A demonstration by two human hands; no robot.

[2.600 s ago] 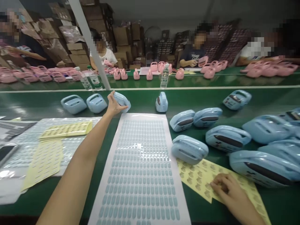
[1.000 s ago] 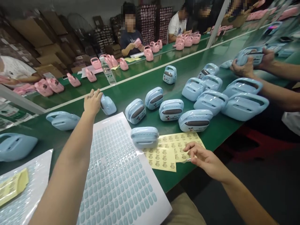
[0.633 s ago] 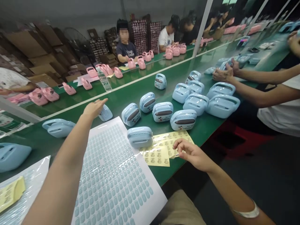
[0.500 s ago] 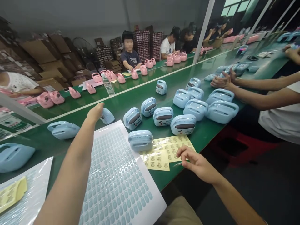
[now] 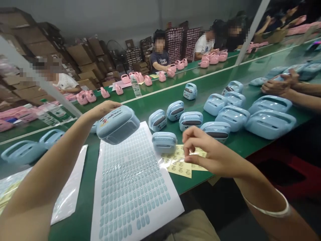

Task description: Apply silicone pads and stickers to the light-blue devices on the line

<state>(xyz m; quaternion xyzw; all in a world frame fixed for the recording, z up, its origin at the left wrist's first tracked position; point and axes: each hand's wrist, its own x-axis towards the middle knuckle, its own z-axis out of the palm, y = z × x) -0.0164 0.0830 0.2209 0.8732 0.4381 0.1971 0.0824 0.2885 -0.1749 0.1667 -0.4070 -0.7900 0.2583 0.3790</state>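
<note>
Green bench (image 5: pixel 82 201) crossed the frame. Left of centre, my left hand (image 5: pixel 106 107) gripped a blue case (image 5: pixel 120 129) over the sticker sheet (image 5: pixel 130 180); firm hold, fingers off the print (image 5: pixel 113 115), seemed best. Right hand (image 5: pixel 205 152) hung half-curled at centre-right; couldn't tell contents.

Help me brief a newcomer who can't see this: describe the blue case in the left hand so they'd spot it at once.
On the green table, find the long white sheet with rows of pale ovals. Over its far left corner, the left hand holds the blue case. Unlike the blue cases standing nearby on the table, it is tilted and held up.
</note>
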